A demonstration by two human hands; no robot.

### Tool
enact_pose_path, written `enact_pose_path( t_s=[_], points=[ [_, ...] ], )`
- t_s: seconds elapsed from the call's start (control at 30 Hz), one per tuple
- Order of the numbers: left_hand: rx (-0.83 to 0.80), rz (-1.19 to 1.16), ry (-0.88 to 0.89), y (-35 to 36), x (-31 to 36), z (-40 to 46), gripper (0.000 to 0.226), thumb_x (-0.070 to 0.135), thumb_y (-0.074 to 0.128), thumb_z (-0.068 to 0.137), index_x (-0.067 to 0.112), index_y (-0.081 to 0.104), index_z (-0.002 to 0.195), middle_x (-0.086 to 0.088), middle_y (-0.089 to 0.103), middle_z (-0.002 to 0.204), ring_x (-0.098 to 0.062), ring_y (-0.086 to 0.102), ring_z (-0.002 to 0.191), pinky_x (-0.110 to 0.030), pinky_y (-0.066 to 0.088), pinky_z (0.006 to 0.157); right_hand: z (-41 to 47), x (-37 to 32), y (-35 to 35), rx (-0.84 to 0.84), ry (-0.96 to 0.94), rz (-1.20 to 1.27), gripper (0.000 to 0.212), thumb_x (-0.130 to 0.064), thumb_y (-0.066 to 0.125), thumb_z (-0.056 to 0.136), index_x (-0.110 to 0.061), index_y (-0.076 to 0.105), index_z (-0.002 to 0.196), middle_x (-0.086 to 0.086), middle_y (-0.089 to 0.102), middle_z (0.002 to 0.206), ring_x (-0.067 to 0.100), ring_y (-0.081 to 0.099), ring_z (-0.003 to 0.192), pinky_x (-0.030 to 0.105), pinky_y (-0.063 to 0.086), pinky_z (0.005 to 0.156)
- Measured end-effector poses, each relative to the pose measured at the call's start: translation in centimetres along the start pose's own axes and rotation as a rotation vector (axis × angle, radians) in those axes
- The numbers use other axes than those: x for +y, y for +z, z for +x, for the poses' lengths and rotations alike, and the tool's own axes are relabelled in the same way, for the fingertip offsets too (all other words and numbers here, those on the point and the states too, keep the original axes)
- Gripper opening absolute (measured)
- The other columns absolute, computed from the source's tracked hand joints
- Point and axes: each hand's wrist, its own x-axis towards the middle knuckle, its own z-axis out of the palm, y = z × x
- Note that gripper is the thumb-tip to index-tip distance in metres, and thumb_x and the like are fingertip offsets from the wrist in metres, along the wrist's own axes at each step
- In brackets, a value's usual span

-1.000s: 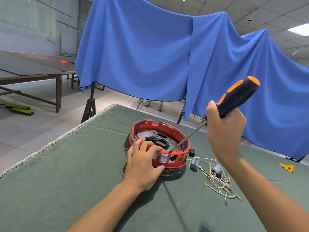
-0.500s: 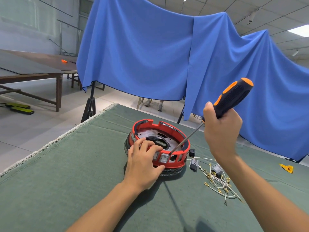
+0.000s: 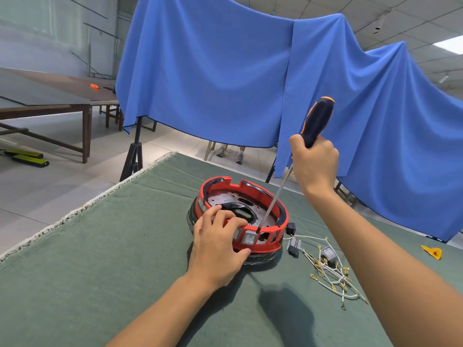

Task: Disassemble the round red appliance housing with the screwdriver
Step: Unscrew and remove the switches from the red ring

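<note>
Blue cloth (image 3: pixel 225 78) hangs draped across stands behind the work area, and beneath its hem the feet of someone seated (image 3: pixel 230 152) show on the pale floor. Green felt covers the counter (image 3: pixel 100 271), its frayed white edge running off toward ten o'clock.

Near the middle of the counter sits the round red housing (image 3: pixel 260 242), open side up, with a grey metal plate and a dark oval part showing inside its ring. Rocker switches are set in its near wall, around six o'clock on the ring.

The left hand (image 3: pixel 218 249) rests over the housing's near rim at about seven o'clock, fingers curled over the edge and thumb against the outer wall, holding it down. The right hand (image 3: pixel 314 165) is fisted around the lower part of the black-and-orange handle of the screwdriver (image 3: pixel 317 121), up at one o'clock from the housing. The shaft slants steeply down and its tip lands just inside the near wall, right behind the switches.

At three o'clock from the housing lies a tangle of white wires (image 3: pixel 333 274) with brass ring terminals and small grey boxes. Farther right, a yellow scrap (image 3: pixel 432 252) lies on the felt. A long wooden table (image 3: pixel 50 96) stands off at ten o'clock.
</note>
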Motion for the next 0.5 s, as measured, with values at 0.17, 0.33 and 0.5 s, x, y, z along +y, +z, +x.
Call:
enact_pose_path(
  t_s=[0.17, 0.33, 0.5],
  points=[
    [-0.007, -0.004, -0.003, 0.0, 0.0, -0.1, 0.05, 0.043, 0.072, 0.069, 0.033, 0.057, 0.115, 0.012, 0.049, 0.119, -0.012, 0.022, 0.13, -0.045, 0.027, 0.109, 1.2, 0.3, 1.8, -0.06, 0.073, -0.08, 0.028, -0.032, 0.052, 0.084, -0.011, 0.05, 0.066, 0.007, 0.057, 0.067, 0.026, 0.05, 0.063, 0.03, 0.036, 0.055],
    [-0.001, -0.006, 0.004, 0.1, 0.0, 0.0, 0.05, 0.042, 0.072, 0.069, 0.032, 0.057, 0.115, 0.011, 0.05, 0.12, -0.012, 0.023, 0.131, -0.045, 0.027, 0.109, 2.1, 0.9, 3.2, -0.106, 0.163, -0.178, 0.032, -0.035, 0.052, 0.085, -0.004, 0.058, 0.079, 0.008, 0.057, 0.073, 0.029, 0.05, 0.067, 0.03, 0.035, 0.057],
    [0.001, -0.005, 0.005, 0.1, -0.2, 0.0, 0.05, 0.042, 0.073, 0.069, 0.033, 0.057, 0.115, 0.011, 0.05, 0.119, -0.014, 0.026, 0.131, -0.045, 0.026, 0.109, 2.4, 1.5, 3.9, -0.146, 0.245, -0.201, 0.037, -0.036, 0.051, 0.086, -0.001, 0.063, 0.091, 0.01, 0.062, 0.083, 0.029, 0.053, 0.071, 0.032, 0.038, 0.06]
  ],
)
